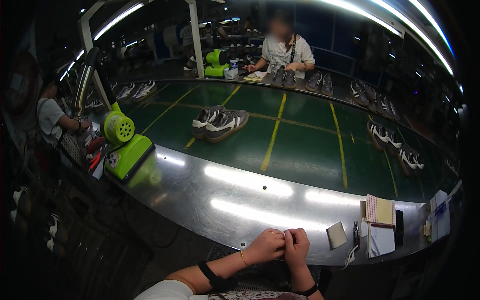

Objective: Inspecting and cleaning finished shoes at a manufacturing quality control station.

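Note:
My left hand (266, 247) and my right hand (297, 246) are brought together over the near edge of the steel table (195, 197). Both are closed, with the fingertips meeting. Whatever they may hold between them is hidden by the fingers. Right of my right hand lies a pale square block (337, 235), and past it a dark slim tool (355, 234) and an open notepad (381, 242) with a pen across it. Ahead, a pair of grey sneakers (227, 125) with white stripes and gum soles rests on the green conveyor belt (295, 145).
A bright green machine (127, 147) with a dark upright arm stands at the table's left end. Further sneakers (395, 142) sit on the belt at the right. Across the belt, a co-worker (287, 52) handles another grey pair (284, 76). Another person (52, 117) works at far left.

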### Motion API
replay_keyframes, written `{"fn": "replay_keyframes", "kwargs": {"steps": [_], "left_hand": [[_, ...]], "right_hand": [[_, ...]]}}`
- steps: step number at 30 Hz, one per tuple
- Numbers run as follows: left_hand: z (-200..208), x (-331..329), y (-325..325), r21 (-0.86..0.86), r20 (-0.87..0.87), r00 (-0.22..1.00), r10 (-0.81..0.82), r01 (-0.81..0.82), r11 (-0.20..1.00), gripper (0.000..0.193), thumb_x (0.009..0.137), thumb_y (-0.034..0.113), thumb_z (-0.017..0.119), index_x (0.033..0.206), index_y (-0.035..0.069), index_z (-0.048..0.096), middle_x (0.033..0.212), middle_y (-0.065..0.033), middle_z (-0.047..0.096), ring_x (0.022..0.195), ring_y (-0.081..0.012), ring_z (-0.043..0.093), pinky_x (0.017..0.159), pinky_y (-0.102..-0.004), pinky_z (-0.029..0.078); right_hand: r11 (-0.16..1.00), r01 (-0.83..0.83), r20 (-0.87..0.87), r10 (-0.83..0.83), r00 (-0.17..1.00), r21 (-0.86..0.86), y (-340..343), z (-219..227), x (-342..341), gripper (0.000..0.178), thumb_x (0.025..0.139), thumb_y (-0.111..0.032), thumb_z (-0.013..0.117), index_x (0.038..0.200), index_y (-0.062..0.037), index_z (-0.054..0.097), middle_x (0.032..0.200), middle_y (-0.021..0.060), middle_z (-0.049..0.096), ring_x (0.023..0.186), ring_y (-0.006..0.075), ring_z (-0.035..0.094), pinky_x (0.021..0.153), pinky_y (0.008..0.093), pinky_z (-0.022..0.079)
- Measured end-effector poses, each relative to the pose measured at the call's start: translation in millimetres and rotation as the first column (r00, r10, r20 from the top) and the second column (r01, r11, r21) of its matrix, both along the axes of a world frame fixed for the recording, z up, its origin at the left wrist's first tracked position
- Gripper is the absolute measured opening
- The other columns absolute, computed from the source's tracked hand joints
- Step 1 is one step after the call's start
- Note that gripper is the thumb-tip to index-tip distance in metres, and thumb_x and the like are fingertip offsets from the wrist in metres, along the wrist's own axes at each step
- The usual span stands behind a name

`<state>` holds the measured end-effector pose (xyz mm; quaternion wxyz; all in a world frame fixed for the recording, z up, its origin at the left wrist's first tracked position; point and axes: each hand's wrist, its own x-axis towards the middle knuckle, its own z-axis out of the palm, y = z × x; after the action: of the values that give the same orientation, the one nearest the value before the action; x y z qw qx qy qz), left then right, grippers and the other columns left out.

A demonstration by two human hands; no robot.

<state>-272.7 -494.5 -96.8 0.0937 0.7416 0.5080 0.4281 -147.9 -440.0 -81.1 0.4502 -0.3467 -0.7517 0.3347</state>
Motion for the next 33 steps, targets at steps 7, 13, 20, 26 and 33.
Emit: {"fn": "replay_keyframes", "kwargs": {"steps": [7,13,20,26,33], "left_hand": [[1.8,-6.6,-4.9,0.005,0.007,1.0,0.005,-0.005,1.0,0.018,0.072,0.016,0.066,0.085,0.005,0.063,0.089,-0.0075,0.062,0.09,-0.0257,0.059,0.084,-0.0375,0.045],[-0.7,-11.1,-6.7,-0.058,0.037,0.999,0.029,-0.027,0.998,0.016,0.074,0.016,0.065,0.084,0.004,0.061,0.085,-0.0092,0.059,0.086,-0.0275,0.059,0.081,-0.0384,0.045],[4.0,-20.3,-11.8,-0.13,0.184,0.981,0.064,-0.04,0.991,0.013,0.077,0.013,0.063,0.083,0.002,0.062,0.087,-0.0106,0.062,0.085,-0.0296,0.06,0.078,-0.0373,0.047],[7.5,-32.9,-19.1,-0.16,0.275,0.957,0.089,-0.046,0.986,0.012,0.078,0.01,0.063,0.086,0.001,0.064,0.091,-0.0118,0.064,0.086,-0.0284,0.062,0.077,-0.0351,0.049],[1.4,-45.0,-22.4,-0.202,0.416,0.901,0.123,-0.041,0.979,0.011,0.081,0.01,0.062,0.085,0.0,0.064,0.087,-0.0111,0.064,0.08,-0.0248,0.061,0.072,-0.0315,0.049]], "right_hand": [[1.0,0.006,-0.001,-0.006,1.0,0.01,-4.8,-0.2,-5.4,0.009,0.082,-0.008,0.06,0.078,-0.0002,0.06,0.074,0.0134,0.056,0.067,0.0281,0.056,0.062,0.036,0.045],[1.0,0.005,-0.012,-0.005,1.0,-0.002,-8.1,1.6,-10.8,0.008,0.082,-0.008,0.06,0.078,-0.0005,0.059,0.074,0.0132,0.056,0.068,0.028,0.056,0.063,0.0357,0.045],[0.999,-0.022,0.004,0.022,1.0,0.024,-12.0,3.6,-18.9,0.008,0.082,-0.009,0.061,0.08,-0.0016,0.06,0.076,0.0123,0.056,0.068,0.027,0.056,0.063,0.0348,0.045],[0.998,-0.055,0.001,0.055,0.998,-0.029,-17.1,3.0,-27.4,0.011,0.082,-0.013,0.063,0.083,-0.0021,0.062,0.078,0.0121,0.057,0.069,0.0258,0.057,0.063,0.034,0.046],[0.995,-0.091,-0.008,0.091,0.996,-0.028,-20.6,5.5,-34.4,0.013,0.082,-0.016,0.064,0.085,-0.0026,0.062,0.078,0.011,0.057,0.069,0.0243,0.058,0.063,0.0322,0.047]]}}
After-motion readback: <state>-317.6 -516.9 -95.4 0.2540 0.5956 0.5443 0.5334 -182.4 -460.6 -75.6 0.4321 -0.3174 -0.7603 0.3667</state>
